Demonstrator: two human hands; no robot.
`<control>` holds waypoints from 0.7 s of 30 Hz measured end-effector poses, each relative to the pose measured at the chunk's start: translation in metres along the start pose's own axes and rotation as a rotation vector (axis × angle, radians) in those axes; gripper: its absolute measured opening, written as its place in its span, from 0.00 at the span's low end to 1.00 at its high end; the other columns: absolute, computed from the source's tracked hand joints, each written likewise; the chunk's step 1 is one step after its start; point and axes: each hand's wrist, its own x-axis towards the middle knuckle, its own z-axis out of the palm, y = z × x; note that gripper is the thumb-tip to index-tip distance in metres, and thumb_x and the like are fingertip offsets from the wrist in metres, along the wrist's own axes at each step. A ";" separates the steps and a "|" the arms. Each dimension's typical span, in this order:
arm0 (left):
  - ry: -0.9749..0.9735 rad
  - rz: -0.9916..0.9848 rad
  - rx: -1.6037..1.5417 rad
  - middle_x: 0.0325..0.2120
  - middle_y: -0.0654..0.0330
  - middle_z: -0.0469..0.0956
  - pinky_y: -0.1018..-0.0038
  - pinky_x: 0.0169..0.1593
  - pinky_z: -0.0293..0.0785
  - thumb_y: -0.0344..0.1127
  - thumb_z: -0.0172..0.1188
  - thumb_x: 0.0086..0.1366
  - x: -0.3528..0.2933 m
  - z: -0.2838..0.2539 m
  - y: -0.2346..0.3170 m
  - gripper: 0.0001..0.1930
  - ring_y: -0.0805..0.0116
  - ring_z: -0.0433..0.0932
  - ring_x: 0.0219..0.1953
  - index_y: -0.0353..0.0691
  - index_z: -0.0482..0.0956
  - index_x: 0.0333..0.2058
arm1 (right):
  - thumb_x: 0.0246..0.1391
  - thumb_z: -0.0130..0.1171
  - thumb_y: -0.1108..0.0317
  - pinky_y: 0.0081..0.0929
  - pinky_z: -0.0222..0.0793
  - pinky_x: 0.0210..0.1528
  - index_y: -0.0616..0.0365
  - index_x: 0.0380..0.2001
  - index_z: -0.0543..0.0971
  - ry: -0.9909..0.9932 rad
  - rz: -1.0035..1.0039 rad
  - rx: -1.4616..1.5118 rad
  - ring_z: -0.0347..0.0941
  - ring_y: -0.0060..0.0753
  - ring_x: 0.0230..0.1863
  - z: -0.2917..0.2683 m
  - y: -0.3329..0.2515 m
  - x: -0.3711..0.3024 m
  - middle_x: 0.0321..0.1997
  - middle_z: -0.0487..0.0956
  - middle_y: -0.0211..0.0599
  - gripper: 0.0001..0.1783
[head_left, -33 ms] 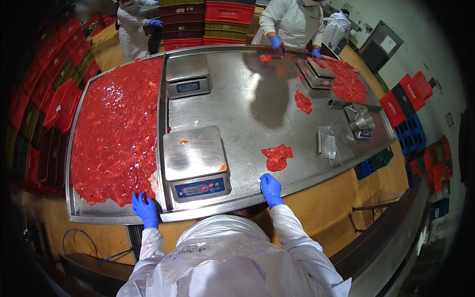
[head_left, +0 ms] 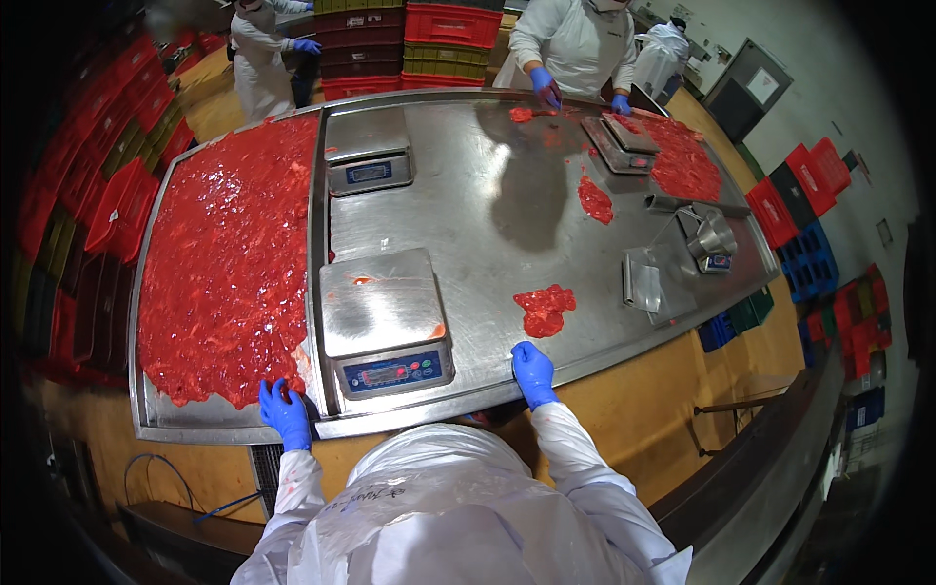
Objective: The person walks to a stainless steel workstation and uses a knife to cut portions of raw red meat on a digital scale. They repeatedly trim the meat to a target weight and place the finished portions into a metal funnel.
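Observation:
My left hand (head_left: 286,416), in a blue glove, is at the near edge of a broad mass of red raw meat (head_left: 229,253). Its fingers are curled, with a bit of the meat showing between them. On the near rim of the steel table (head_left: 468,219) rests my right hand (head_left: 533,375), also blue-gloved and closed; whatever its fingers hold, if anything, is hidden. Just beyond it lies a small flat patch of raw meat (head_left: 546,310). Between my hands stands a weighing scale (head_left: 380,302) with a bare steel plate and a lit display.
Farther back are a second scale (head_left: 369,146) and a third scale (head_left: 622,141) beside more meat (head_left: 687,161). A metal funnel (head_left: 715,234) stands at the right. Across the table a co-worker (head_left: 570,44) works with gloved hands. Stacked crates (head_left: 127,210) line the left.
My hands and the meat near them stay as they were. Across the table, the co-worker's gloved hand has shifted very slightly.

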 end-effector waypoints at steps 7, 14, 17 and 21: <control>-0.003 -0.003 -0.009 0.60 0.53 0.60 0.58 0.61 0.50 0.37 0.55 0.57 0.005 0.005 0.001 0.16 0.57 0.57 0.62 0.48 0.75 0.46 | 0.55 0.48 0.53 0.47 0.69 0.36 0.47 0.30 0.78 0.020 -0.012 0.009 0.74 0.57 0.33 -0.004 -0.010 0.009 0.29 0.78 0.48 0.14; -0.006 0.014 0.009 0.60 0.53 0.60 0.58 0.60 0.51 0.37 0.55 0.58 0.005 0.004 -0.001 0.16 0.57 0.58 0.62 0.48 0.75 0.46 | 0.54 0.49 0.60 0.36 0.70 0.36 0.51 0.30 0.79 0.000 0.016 0.020 0.76 0.48 0.32 -0.005 -0.013 0.006 0.29 0.79 0.45 0.11; -0.013 0.010 0.006 0.60 0.53 0.60 0.58 0.61 0.51 0.37 0.55 0.58 0.006 0.005 0.000 0.16 0.57 0.59 0.62 0.48 0.75 0.46 | 0.54 0.50 0.60 0.35 0.70 0.36 0.51 0.31 0.79 -0.012 0.039 0.027 0.77 0.46 0.32 -0.005 -0.011 0.006 0.29 0.79 0.43 0.11; -0.025 -0.004 0.004 0.60 0.53 0.60 0.58 0.61 0.51 0.37 0.55 0.58 0.006 0.003 0.002 0.16 0.56 0.59 0.61 0.48 0.75 0.46 | 0.54 0.50 0.61 0.34 0.70 0.37 0.51 0.31 0.79 -0.024 0.038 0.041 0.77 0.44 0.32 -0.004 -0.011 0.008 0.29 0.80 0.42 0.11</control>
